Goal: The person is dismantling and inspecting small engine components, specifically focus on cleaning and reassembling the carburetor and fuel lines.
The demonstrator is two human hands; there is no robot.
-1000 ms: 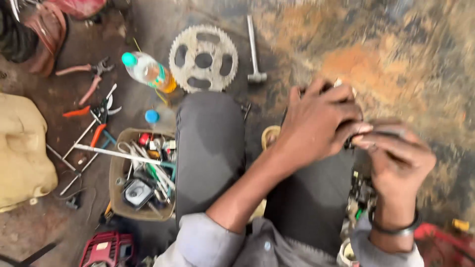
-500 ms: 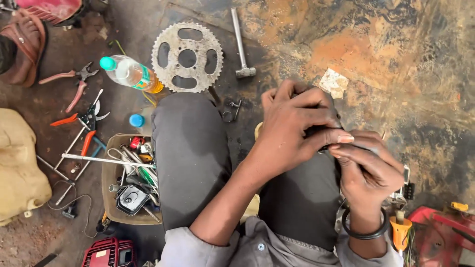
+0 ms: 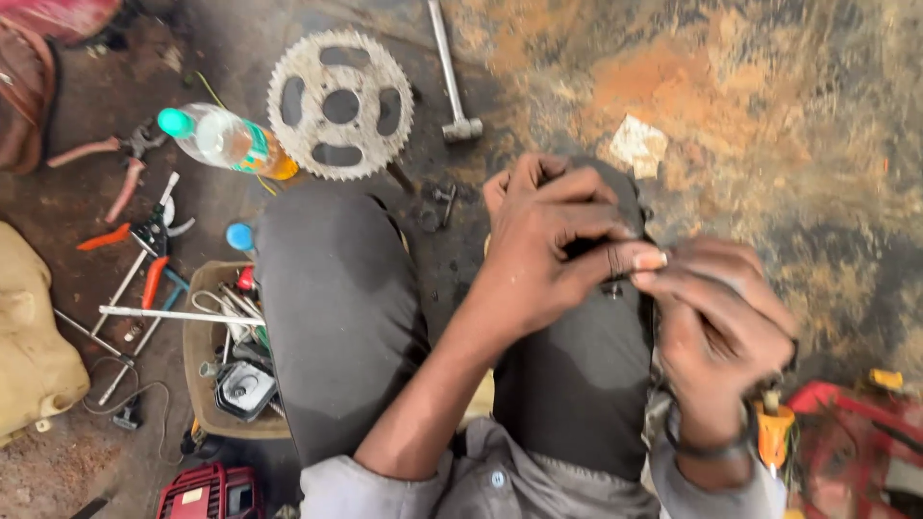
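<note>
**Small dark part pinched between both hands over the right knee**

A small dark metal part, mostly hidden, is held where the fingertips meet, just above the right knee in dark trousers. The left hand is curled, thumb and forefinger closed toward the part. The right hand is also closed, fingers bunched at the same spot; which hand carries the grip cannot be told. What the part is cannot be made out.

On the stained concrete floor, a toothed grey metal sprocket is seen beyond the left knee, a clear plastic bottle with a green cap beside it, a steel hammer to its right. A shallow tan tray of tools sits left of the leg.

Progress is judged as mid-way: the part is in hand and being worked, and nothing is seen fitted yet.
</note>
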